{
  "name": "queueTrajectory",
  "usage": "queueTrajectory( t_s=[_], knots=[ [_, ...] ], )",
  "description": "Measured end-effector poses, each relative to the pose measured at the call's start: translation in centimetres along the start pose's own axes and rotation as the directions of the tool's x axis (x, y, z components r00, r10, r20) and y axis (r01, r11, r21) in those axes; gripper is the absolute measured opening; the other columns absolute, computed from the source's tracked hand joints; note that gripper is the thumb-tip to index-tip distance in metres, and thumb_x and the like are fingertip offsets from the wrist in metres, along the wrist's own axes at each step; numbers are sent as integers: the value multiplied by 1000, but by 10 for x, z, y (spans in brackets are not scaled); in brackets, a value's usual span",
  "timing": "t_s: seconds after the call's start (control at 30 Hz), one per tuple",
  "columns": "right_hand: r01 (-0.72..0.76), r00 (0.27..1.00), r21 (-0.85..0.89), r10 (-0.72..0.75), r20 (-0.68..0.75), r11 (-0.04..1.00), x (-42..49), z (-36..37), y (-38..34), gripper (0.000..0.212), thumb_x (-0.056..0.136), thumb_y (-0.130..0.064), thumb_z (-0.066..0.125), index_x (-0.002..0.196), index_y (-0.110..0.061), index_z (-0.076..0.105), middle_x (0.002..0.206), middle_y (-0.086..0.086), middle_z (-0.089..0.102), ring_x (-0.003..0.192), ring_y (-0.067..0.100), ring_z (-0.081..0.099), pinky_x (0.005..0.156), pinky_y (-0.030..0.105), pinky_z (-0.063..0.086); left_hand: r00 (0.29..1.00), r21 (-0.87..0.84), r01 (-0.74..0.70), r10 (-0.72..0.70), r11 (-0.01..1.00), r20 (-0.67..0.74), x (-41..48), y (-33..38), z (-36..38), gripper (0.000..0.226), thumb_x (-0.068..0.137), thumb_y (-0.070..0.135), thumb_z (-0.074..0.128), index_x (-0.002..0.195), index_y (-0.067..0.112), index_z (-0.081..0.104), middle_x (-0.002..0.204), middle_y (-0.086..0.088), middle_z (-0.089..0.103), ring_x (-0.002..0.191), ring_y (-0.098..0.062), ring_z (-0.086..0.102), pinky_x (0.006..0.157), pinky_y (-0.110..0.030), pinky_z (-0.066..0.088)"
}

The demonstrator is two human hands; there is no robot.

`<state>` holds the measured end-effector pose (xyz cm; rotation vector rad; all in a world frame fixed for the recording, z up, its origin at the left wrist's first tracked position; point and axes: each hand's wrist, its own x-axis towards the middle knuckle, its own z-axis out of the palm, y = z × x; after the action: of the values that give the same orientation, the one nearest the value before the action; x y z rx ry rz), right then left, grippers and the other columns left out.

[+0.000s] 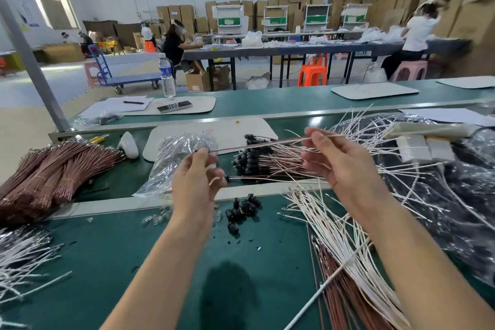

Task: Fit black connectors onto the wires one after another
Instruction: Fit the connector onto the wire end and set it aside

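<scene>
My left hand (198,177) and right hand (340,158) are both raised over the green bench mat (134,262), one thin wire (267,143) stretched between them. Left thumb and forefinger pinch its near end, the other fingers curled under; can't tell if a connector sits in that pinch. Right thumb and fingers pinch the wire further along, and its far end pokes out past them into the white strands. Loose black connectors (241,209) lie in a small heap on the mat just below and between my hands. Beyond them is a pile of wires with connectors fitted (251,158), black ends pointing left. White wires (334,228) fan out under my right forearm, with brown ones beneath them. Banded bundles of brown wires (53,169) lie far left, more white wires (21,254) at the lower left. A crumpled clear plastic bag (176,153) is behind my left hand. A water bottle (166,75), a phone (174,106) and a pen (133,102) are on the far bench.
</scene>
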<state>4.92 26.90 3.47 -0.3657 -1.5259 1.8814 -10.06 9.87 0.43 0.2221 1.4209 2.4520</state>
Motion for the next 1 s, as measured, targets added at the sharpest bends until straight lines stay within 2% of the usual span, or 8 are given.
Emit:
queueTrajectory(
  t_s=[0.17,0.27,0.4,0.63,0.77,0.87,0.93,1.0],
  knots=[
    [-323,946,-203,314,-74,925,68,-28,-29,46,102,-28,57,127,10,48,108,27,68,85,29,71,61,27,62,983,193,162,-176,968,56,45,9,66,27,103,25,56,121,5,57,102,-6,72,75,-14,67,59,-24,58],
    [-405,914,-238,385,-128,883,57,-46,-8,35,103,-21,55,120,10,54,103,26,71,80,27,73,58,25,60,963,403,180,-244,897,114,37,-8,67,36,104,24,52,134,4,46,93,-6,69,66,-14,64,55,-24,58],
    [-326,944,-271,293,-154,906,21,-58,24,19,104,-19,54,112,-7,65,97,12,75,71,18,73,62,28,61,916,721,19,-301,692,265,3,-41,48,24,105,29,50,123,14,52,94,-5,70,60,-12,63,53,-26,55],
    [-147,986,-569,72,-153,809,-42,-47,46,22,105,-17,47,123,-25,58,100,-4,71,82,19,68,66,28,56,791,910,-246,-472,335,388,-59,-69,27,29,104,34,48,101,8,61,92,-8,73,56,-11,64,50,-24,54],
    [-74,983,-689,-64,-172,721,-69,-46,57,29,104,-14,43,121,-32,57,105,-9,69,54,12,55,52,23,44,769,937,-332,-543,111,337,-89,-72,41,45,103,44,46,90,3,61,81,-14,74,57,-21,64,62,-30,59],
    [-68,977,-795,-120,-175,603,-87,-47,65,35,101,-10,44,130,-22,59,113,-3,68,88,13,61,79,32,48,806,904,-422,-487,-72,337,-104,-78,54,42,103,43,47,80,8,52,68,-8,60,64,-28,62,72,-36,59],
    [-82,974,-849,-139,-180,522,-97,-48,71,39,99,-8,45,135,-18,57,117,0,66,107,21,59,94,36,46,827,875,-455,-444,-167,345,-112,-83,61,39,103,41,49,81,9,49,81,-8,61,81,-32,63,73,-36,52],
    [-111,975,-880,-121,-187,462,-104,-48,77,40,100,-9,43,137,-18,55,126,3,64,117,24,55,100,40,44,845,884,-431,-425,-181,325,-117,-88,67,27,102,34,49,98,8,56,108,-12,66,100,-33,64,75,-36,46]
  ],
)
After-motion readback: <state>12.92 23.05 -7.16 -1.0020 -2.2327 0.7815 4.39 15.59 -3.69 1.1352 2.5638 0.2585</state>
